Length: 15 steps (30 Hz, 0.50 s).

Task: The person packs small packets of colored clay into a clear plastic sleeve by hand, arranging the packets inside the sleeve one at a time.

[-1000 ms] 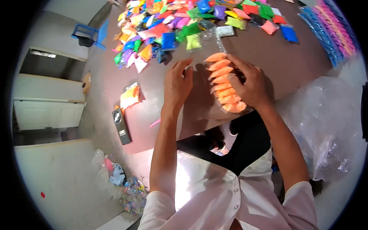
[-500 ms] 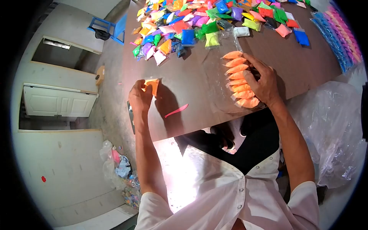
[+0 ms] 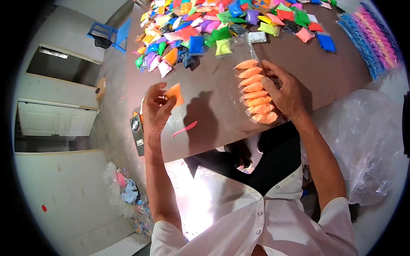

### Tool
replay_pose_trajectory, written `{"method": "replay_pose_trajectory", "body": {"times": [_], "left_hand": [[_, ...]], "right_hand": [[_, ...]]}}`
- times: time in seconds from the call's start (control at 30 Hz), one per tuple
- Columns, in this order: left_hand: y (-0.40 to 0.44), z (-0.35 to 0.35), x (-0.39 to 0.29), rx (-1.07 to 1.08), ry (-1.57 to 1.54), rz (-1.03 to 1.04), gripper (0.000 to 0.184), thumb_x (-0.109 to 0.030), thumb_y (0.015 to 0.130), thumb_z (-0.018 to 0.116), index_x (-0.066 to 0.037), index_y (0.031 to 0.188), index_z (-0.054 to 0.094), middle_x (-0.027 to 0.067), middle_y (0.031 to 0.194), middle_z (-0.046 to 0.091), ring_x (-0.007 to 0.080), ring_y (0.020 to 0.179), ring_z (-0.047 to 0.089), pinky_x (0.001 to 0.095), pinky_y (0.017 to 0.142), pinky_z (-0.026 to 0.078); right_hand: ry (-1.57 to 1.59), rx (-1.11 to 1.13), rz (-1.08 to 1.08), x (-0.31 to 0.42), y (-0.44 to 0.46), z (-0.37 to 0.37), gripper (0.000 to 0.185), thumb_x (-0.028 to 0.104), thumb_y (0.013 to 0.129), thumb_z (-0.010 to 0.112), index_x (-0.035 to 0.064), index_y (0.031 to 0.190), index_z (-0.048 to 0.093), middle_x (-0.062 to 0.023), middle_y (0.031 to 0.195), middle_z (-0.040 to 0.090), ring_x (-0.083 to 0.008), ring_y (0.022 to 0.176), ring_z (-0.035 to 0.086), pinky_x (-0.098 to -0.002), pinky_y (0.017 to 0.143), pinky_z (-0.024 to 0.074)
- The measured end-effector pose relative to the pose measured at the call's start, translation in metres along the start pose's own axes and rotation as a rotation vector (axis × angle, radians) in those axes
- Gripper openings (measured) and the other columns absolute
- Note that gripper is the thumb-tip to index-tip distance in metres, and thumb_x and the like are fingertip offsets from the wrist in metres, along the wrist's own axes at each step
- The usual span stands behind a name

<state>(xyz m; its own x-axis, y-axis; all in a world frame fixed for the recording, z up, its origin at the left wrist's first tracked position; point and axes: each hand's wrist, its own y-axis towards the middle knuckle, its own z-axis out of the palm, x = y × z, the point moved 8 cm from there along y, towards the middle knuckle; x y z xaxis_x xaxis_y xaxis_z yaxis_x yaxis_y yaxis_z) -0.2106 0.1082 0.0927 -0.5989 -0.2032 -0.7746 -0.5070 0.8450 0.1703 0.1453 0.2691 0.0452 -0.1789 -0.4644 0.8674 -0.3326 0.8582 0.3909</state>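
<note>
My left hand (image 3: 157, 109) is closed on a small orange packet (image 3: 174, 94), pinched between thumb and fingers above the table; the packet is slightly blurred. Across from it, a neat column of several orange packets (image 3: 255, 92) lies overlapped on a clear plastic bag (image 3: 232, 96). Along the column's right edge, my right hand (image 3: 287, 91) grips it with thumb and forefinger; its other fingers are partly hidden. A pink plastic knife (image 3: 185, 128) rests on the table below my left hand.
Many packets of mixed colours (image 3: 200, 30) are heaped across the back of the brown table (image 3: 213, 81). Blue and pink bagged rows (image 3: 369, 40) lie at the far right. A clear plastic sheet (image 3: 354, 145) hangs beside my right arm. A black box (image 3: 137, 134) sits at the left edge.
My left hand has lifted and turned the orange packet, bringing it towards the right. My right hand stays at the column. The whole view has shifted slightly.
</note>
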Motion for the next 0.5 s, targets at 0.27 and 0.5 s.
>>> {"method": "replay_pose_trajectory", "body": {"times": [0.27,0.5], "left_hand": [[0.038,0.115,-0.032,0.116,-0.516,-0.085,0.028,-0.010,0.099,0.072,-0.002,0.125,0.068,0.0080,0.111,0.075,0.0158,0.093,0.074,0.0265,0.071,0.059],[0.049,0.178,-0.043,0.236,-0.659,-0.127,0.021,-0.010,0.102,0.068,-0.001,0.121,0.066,0.0085,0.114,0.073,0.0157,0.098,0.073,0.0274,0.079,0.060]], "right_hand": [[-0.073,0.027,0.010,-0.012,0.034,0.001,0.044,0.022,0.098,0.067,0.0053,0.139,0.067,-0.0222,0.118,0.075,-0.0323,0.104,0.075,-0.0403,0.089,0.0588],[-0.175,0.061,-0.029,-0.008,0.041,0.009,0.038,0.022,0.098,0.066,0.0061,0.133,0.070,-0.0177,0.110,0.077,-0.0357,0.096,0.074,-0.0436,0.088,0.0576]]}}
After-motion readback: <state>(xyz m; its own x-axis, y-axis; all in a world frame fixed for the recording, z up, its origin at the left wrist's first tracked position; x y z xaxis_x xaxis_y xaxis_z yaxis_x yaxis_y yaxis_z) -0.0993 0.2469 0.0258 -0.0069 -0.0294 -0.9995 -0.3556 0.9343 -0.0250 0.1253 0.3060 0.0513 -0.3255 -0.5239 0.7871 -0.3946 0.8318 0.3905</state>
